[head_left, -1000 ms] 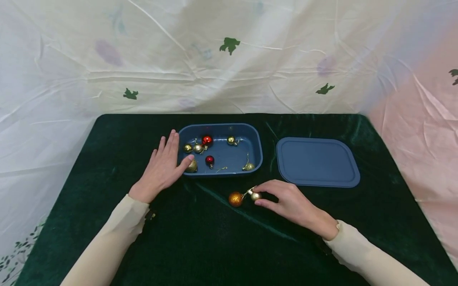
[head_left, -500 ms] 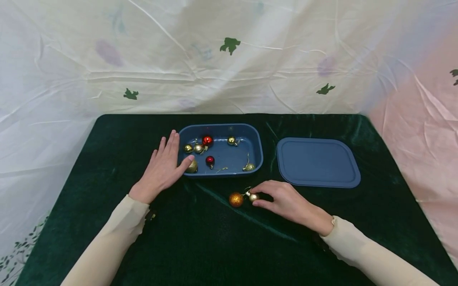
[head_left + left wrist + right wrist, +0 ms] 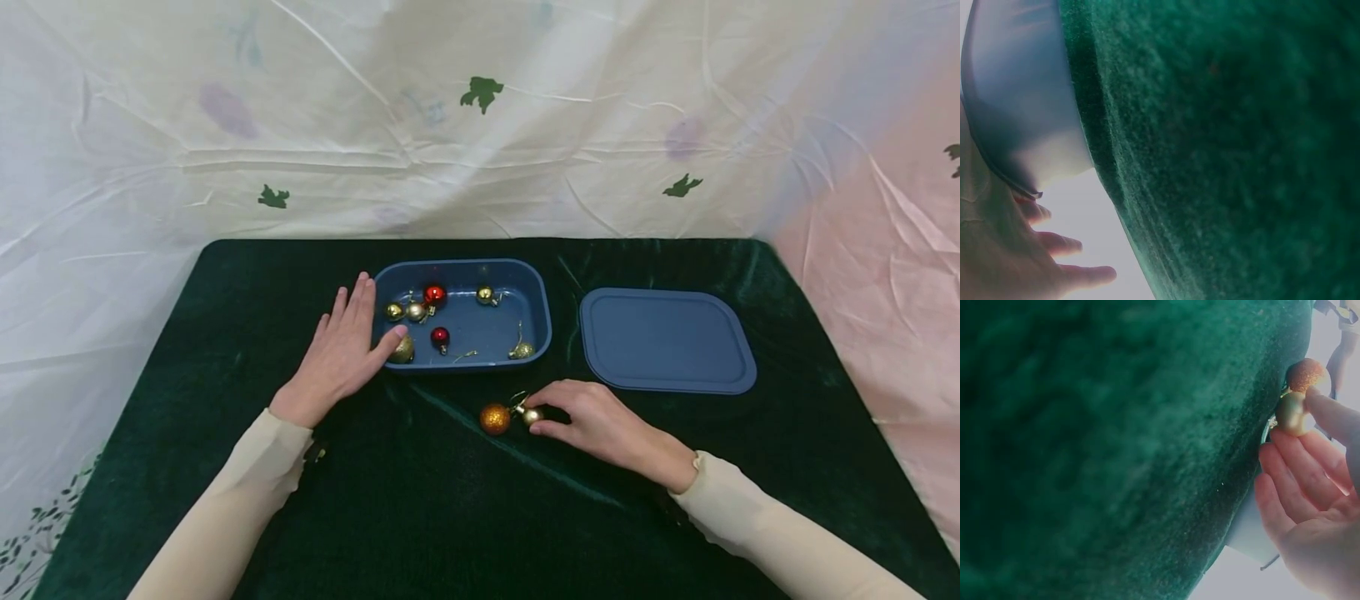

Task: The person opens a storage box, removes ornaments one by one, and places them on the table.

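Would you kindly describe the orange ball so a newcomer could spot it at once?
On the green cloth, find the open blue box. On its near side, by the right hand, lies the orange ball: glittery, unlike the smooth, smaller pale-gold ball that hand pinches.

The head view, from above, shares green cloth [image 3: 450, 525] with close wrist views.

The storage box [image 3: 487, 329] and its lid [image 3: 667, 342] appear to be smooth plastic; the lid surface is matt, while the box interior gives faint reflections. The champagne-gold bauble [image 3: 533, 417] is smooth with a satin sheen. The orange bauble [image 3: 494, 419] has a rough, glittered coating. The larger red bauble [image 3: 434, 295] is glossy. The tablecloth [image 3: 450, 517] is napped, velvet-like cloth. The backdrop [image 3: 570, 125] is creased cloth with a soft sheen.
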`<state>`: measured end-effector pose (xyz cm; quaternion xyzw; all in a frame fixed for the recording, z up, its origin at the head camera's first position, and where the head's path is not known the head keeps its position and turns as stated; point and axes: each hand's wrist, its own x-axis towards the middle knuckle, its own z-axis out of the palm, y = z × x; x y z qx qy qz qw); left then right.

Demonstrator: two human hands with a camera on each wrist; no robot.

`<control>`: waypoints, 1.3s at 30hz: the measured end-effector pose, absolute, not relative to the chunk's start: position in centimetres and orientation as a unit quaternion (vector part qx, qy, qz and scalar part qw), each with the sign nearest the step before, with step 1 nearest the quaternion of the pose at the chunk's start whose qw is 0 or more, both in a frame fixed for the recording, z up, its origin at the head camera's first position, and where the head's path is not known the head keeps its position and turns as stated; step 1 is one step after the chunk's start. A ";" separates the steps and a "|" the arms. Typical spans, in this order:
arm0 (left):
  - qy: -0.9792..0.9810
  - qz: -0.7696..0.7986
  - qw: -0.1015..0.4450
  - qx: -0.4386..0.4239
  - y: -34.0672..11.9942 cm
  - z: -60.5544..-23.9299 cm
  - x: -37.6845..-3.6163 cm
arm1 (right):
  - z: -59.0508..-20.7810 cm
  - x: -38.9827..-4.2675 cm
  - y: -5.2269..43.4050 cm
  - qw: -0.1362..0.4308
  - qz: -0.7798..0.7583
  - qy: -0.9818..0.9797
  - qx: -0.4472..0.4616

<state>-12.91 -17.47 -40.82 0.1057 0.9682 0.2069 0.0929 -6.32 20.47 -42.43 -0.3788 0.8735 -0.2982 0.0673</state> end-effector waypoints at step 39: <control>0.962 0.202 -0.009 0.183 -15.1 -38.5 -13.1 | -41.0 -9.3 22.5 -0.042 -0.222 0.912 -0.341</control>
